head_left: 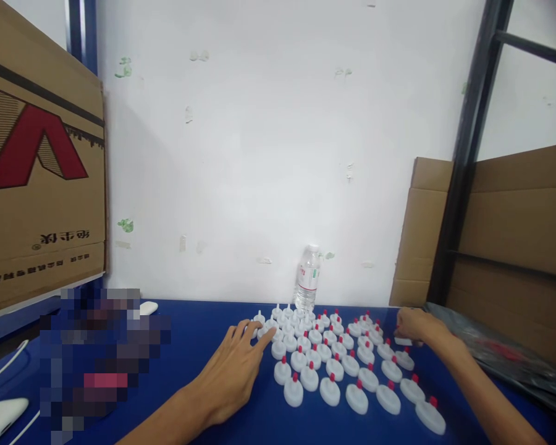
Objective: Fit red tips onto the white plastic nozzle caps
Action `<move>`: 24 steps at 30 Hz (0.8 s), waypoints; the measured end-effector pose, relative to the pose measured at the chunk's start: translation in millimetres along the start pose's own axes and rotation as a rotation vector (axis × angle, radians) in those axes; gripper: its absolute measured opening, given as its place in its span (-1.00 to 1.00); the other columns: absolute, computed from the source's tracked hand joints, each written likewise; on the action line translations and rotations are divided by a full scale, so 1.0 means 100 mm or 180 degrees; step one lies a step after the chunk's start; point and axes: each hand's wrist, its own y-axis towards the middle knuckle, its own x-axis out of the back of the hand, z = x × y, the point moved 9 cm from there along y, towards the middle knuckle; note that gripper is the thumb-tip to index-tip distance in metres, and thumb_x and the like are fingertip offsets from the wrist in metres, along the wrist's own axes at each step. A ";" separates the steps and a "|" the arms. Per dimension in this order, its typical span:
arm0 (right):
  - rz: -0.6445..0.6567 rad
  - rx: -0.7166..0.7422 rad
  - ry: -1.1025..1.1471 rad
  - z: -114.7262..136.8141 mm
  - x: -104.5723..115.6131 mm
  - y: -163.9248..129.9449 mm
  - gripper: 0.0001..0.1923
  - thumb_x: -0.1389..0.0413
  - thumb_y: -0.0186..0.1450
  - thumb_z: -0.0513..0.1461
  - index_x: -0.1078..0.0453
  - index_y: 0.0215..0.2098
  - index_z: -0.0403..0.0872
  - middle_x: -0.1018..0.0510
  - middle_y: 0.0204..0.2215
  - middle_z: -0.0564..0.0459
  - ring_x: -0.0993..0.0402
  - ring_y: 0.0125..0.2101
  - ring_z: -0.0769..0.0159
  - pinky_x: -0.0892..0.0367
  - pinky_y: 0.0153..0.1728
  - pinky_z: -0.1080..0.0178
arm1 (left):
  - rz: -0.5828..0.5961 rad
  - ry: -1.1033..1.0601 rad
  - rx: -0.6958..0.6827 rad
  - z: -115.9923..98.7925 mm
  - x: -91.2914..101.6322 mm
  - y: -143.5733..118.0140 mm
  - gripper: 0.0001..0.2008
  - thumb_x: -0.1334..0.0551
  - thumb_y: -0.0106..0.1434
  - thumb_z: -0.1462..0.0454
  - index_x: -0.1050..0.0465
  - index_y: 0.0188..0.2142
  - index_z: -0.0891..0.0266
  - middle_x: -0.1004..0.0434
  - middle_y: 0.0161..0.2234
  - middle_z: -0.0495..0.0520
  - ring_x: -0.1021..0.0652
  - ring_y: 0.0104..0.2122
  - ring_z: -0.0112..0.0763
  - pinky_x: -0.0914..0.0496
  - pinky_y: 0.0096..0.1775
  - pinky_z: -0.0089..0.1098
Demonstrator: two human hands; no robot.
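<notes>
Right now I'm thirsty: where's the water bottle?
The water bottle stands upright against the white wall, centre of the head view, just behind the caps.

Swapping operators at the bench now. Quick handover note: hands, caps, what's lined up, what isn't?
Left hand: flat on the blue table, fingers spread, fingertips touching the white caps with red tips at the group's far left edge. Not gripping anything.
Right hand: at the far right edge of the caps, fingers curled over a white piece; cannot tell if it is gripped.
Caps: standing upright in slanted rows in front of the water bottle by the wall.
Done: near rows are tidy and evenly spaced.
Left: far rows by the bottle are bunched tighter and less regular.
</notes>
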 end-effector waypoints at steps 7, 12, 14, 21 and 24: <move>0.0654 0.0203 0.0194 0.20 -0.16 -0.02 -0.93 -0.24 0.05 -0.28 -0.43 -0.52 -0.03 -0.49 -0.74 0.09 -0.56 -0.55 0.19 -0.26 -0.47 0.28 | 0.0384 -0.0013 -0.0085 -0.03 -0.10 0.00 -0.10 -0.04 0.19 0.55 0.14 0.43 -0.09 -0.12 0.35 0.22 -0.19 0.30 0.08 -0.20 0.19 0.17; 0.0750 0.0219 0.0168 0.24 -0.19 -0.04 -0.89 -0.29 0.15 -0.26 -0.45 -0.38 -0.07 -0.49 -0.67 0.14 -0.52 -0.54 0.27 -0.28 -0.48 0.30 | 0.0188 -0.0098 -0.0105 -0.09 0.03 0.01 -0.33 -0.03 0.28 0.52 -0.18 0.31 -0.02 -0.32 0.20 0.21 -0.34 0.17 0.01 -0.30 0.11 0.06; 0.0872 0.0232 0.0142 0.27 -0.24 -0.07 -0.86 -0.25 0.29 -0.19 -0.45 -0.27 -0.11 -0.53 -0.53 0.15 -0.50 -0.50 0.36 -0.37 -0.44 0.30 | 0.0013 -0.0197 -0.0100 -0.10 0.09 0.03 -0.52 -0.01 0.38 0.45 -0.31 0.20 0.02 -0.42 0.09 0.16 -0.41 0.06 -0.06 -0.33 0.05 -0.02; 0.0694 0.0373 0.0219 0.38 -0.08 -0.13 -0.84 -0.36 0.14 -0.28 -0.50 -0.33 -0.10 -0.57 -0.50 0.12 -0.54 -0.47 0.31 -0.37 -0.44 0.31 | -0.0214 -0.0475 0.0074 0.06 0.13 0.08 -0.86 -0.10 0.43 0.38 -0.41 -0.18 0.15 -0.56 -0.24 -0.01 -0.48 -0.21 -0.24 -0.29 -0.15 -0.27; -0.0033 0.0481 0.0363 0.50 0.33 -0.17 -0.90 -0.30 0.16 -0.25 -0.52 -0.34 -0.06 -0.64 -0.43 0.01 -0.59 -0.35 0.13 -0.34 -0.37 0.25 | -0.0502 -0.0557 0.0133 0.11 0.29 0.08 -0.85 -0.10 0.44 0.38 -0.39 -0.24 0.16 -0.54 -0.28 -0.03 -0.48 -0.26 -0.27 -0.27 -0.18 -0.29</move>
